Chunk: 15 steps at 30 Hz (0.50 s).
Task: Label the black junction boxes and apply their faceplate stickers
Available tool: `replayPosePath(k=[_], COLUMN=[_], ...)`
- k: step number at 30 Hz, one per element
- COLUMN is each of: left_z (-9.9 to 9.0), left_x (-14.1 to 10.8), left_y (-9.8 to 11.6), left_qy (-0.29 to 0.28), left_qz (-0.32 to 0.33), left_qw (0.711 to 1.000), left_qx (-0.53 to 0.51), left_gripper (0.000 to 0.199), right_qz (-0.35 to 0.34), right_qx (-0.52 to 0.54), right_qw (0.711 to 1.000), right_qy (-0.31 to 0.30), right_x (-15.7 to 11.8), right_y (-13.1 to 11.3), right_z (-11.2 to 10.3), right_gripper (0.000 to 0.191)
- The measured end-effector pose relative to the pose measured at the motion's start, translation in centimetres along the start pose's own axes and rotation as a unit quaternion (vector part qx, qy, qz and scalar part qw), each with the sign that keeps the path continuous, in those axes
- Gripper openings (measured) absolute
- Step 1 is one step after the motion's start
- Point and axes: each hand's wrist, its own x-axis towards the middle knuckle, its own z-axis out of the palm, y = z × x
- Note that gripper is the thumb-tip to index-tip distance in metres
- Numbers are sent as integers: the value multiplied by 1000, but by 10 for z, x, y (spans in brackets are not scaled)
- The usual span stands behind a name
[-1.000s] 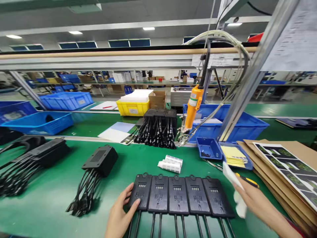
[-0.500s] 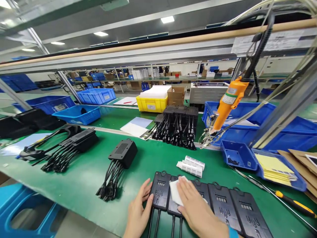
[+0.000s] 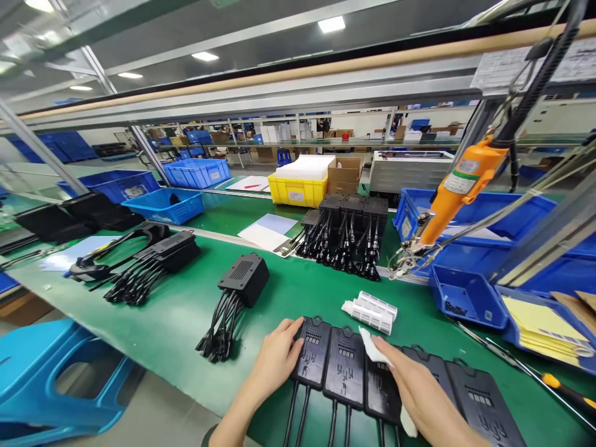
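Several flat black control boxes with small digit displays lie side by side in a row at the front of the bench. My left hand (image 3: 278, 354) grips the left edge of the leftmost control box (image 3: 310, 357), thumb on its face and fingers at its upper corner. My right hand (image 3: 414, 382) presses a folded white cloth (image 3: 372, 346) onto the third control box (image 3: 380, 392), partly covering its display. The second control box (image 3: 344, 366) lies uncovered between my hands. Black cables run from the boxes toward me. The fourth box is partly hidden behind my right hand.
Two white label rolls (image 3: 371, 312) lie behind the row. An orange electric screwdriver (image 3: 459, 189) hangs at right, above blue bins (image 3: 465, 298). Cabled black boxes (image 3: 244, 279) stand at left and at the back (image 3: 351, 214). A blue stool (image 3: 41, 379) is at lower left.
My right hand has moved the cloth rightward from the second box to the third. My left hand has shifted up to the first box's upper corner. The view has turned slightly left.
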Motion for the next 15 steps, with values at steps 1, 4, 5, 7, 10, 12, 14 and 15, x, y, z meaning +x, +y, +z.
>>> replayPosePath(k=[1,4,5,7,10,12,14,15], left_z=[-1,-2,-3,-4,-6,-6,-5,-5], left_x=[2,5,5,6,8,10,15,19], left_y=[1,2,1,-2,-7,-10,-12,-13], left_qy=[-1,8,9,7,4,5,4,2], left_qz=[-6,-11,-9,0,7,2,-6,-10], left_qw=[1000,1000,1000,1000,1000,999,999,999], left_qx=[9,10,6,-4,-25,-38,-49,-53], left_gripper=[49,49,49,48,47,47,48,49], right_qz=[9,-90,-144,-207,-158,-99,-94,-111], right_qx=[-22,-4,30,101,152,153,159,164], right_qw=[1000,995,983,949,955,974,973,966], right_qy=[11,-47,-106,-214,-202,-136,-140,-168], right_x=[5,14,15,13,10,11,12,12], right_y=[2,-17,-29,-52,-63,-56,-45,-41], right_z=[10,37,42,42,30,26,33,41], right_gripper=[52,50,46,36,30,38,43,42])
